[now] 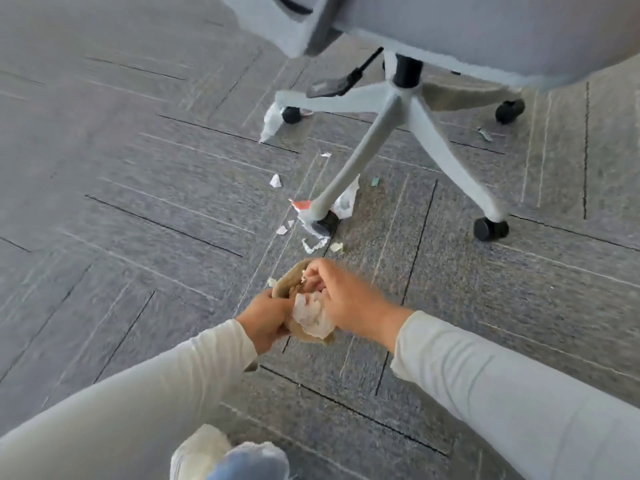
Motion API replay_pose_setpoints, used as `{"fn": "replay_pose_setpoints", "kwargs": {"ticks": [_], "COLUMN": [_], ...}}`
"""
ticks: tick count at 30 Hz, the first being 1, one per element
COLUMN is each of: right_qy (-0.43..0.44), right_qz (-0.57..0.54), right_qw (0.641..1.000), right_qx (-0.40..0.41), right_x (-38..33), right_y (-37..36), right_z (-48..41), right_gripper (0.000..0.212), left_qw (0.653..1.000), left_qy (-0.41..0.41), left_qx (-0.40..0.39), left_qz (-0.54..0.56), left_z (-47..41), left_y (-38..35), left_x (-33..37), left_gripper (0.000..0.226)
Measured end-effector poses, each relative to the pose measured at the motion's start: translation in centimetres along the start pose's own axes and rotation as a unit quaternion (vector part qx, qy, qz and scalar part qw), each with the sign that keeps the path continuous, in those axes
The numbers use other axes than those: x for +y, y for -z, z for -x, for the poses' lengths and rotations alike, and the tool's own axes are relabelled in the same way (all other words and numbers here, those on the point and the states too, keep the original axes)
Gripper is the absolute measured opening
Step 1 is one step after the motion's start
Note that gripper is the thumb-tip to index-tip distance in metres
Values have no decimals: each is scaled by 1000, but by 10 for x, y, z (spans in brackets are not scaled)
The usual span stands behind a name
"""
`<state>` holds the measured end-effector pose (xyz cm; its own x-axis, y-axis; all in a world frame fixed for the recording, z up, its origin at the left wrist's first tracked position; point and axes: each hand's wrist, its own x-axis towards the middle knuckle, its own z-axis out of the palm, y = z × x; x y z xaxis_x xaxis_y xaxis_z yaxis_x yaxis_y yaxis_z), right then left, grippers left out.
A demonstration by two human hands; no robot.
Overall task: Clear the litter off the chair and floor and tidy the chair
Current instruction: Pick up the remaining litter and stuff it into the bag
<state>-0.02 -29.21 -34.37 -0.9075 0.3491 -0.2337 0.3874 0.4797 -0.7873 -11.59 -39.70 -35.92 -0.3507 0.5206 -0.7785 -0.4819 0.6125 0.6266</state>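
A grey office chair (450, 32) stands at the top, its five-arm base (401, 109) on black castors. My left hand (265, 318) grips the rim of a brown paper bag (289, 282) low over the carpet. My right hand (341, 296) is closed on crumpled white paper (311, 315) at the bag's mouth. Torn white paper scraps (311, 242) lie around the nearest castor (323, 223), with a red and white wrapper (301, 205) beside it. A larger white scrap (272, 121) rests by the far left castor.
Grey carpet tiles cover the floor. Small greenish bits (484, 133) lie under the chair at right. A black lever (329, 86) hangs under the seat. My knee and white shoe (207, 452) show at the bottom edge.
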Motion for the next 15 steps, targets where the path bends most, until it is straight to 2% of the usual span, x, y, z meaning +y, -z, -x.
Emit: {"fn": "replay_pose_setpoints", "kwargs": {"ticks": [2, 5, 6, 8, 12, 15], "right_qy": [8, 4, -18, -81, -144, -166], "right_qz": [-23, 8, 37, 97, 116, 108], "right_qw": [1000, 996, 994, 989, 983, 980], "right_qx": [8, 92, 104, 78, -10, -6], "right_x": [-12, -8, 0, 16, 36, 42], "right_y": [-10, -20, -23, -34, -82, -113], "right_z": [-24, -65, -77, -97, -123, -140], "right_gripper": [23, 15, 13, 12, 22, 26], "left_qw": [999, 987, 981, 974, 971, 971], "left_qy": [6, 4, 10, 30, 62, 74], "left_qx": [44, 148, 181, 225, 228, 219], "left_qz": [23, 68, 64, 24, -30, -66], "left_z": [-16, -47, -55, -67, -82, -92], "left_y": [28, 75, 89, 115, 147, 160], "left_x": [2, 0, -2, -11, -24, -25], "left_gripper": [29, 30, 31, 31, 8, 15]}}
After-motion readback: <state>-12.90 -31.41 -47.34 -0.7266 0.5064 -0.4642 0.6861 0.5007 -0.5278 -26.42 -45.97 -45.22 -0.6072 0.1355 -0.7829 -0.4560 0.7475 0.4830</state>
